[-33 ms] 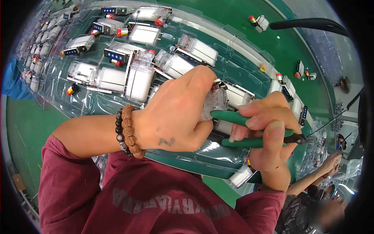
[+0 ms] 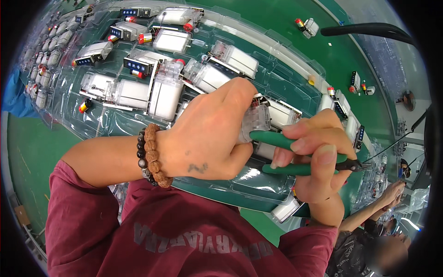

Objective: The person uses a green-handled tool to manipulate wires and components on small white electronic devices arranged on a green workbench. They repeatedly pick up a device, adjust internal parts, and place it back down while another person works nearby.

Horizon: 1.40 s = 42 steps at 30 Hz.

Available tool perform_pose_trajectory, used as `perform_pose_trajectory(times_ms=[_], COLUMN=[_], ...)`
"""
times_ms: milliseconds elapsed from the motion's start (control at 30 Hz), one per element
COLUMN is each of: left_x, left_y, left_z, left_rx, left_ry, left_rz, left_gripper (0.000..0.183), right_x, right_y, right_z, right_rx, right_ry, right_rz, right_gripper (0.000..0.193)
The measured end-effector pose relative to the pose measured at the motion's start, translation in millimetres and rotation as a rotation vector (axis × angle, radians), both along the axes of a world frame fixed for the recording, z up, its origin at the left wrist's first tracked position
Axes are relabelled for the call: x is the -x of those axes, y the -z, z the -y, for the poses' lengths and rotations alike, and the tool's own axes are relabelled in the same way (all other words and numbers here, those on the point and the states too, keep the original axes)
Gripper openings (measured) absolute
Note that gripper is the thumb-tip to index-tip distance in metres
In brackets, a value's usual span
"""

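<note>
My left hand (image 2: pixel 207 131), back upward, is closed around a small device with a clear plastic end (image 2: pixel 256 117); most of the device is hidden under the fingers. My right hand (image 2: pixel 320 154) grips a pair of green-handled wire cutters (image 2: pixel 272 137). Their dark jaws (image 2: pixel 354 165) point off to the right, away from the left hand. One handle end reaches the clear plastic, but whether it presses on it I cannot tell. Beneath both hands lies a clear plastic tray (image 2: pixel 230 184) holding several white devices with clear ends, one of them an upright white unit (image 2: pixel 164 99).
More devices with small dark boards and red-and-yellow cylindrical cells (image 2: pixel 145 38) fill the tray's far left. Filled trays (image 2: pixel 50 46) stand beyond, near a blue bag (image 2: pixel 18 94). Single units (image 2: pixel 310 27) lie on the green tabletop. At lower right another person's hands (image 2: pixel 392 194) show.
</note>
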State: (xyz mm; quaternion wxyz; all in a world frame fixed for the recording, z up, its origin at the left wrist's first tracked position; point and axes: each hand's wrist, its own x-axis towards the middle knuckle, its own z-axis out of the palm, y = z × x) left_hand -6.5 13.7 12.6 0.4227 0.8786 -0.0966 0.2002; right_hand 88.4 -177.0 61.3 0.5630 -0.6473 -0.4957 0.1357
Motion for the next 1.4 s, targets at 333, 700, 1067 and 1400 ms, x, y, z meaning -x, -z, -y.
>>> perform_pose_trajectory(times_ms=[333,700,1067,1400], left_x=[3.5,-1.4,-2.1,-0.9], left_y=[-4.1,2.1,4.7,0.6], left_z=[2.5,0.5,-2.1,-1.2], left_rx=[-0.028,0.055,0.07,0.029], left_ry=[0.009,0.029,0.083,0.068], left_rz=[-0.062,0.034,0.06,0.06], left_gripper=[0.048,0.051,0.054,0.052], right_x=[4.1,5.2,-0.5,0.8], right_y=[-3.7,-3.3,0.9,-3.4], right_z=[-4.9,5.8,5.0,9.3], right_rx=[0.003,-0.035,-0.013,-0.03], right_ry=[-0.024,0.013,-0.023,-0.048], right_rz=[0.326,-0.008,0.014,0.099], right_gripper=[0.032,0.036,0.036,0.036])
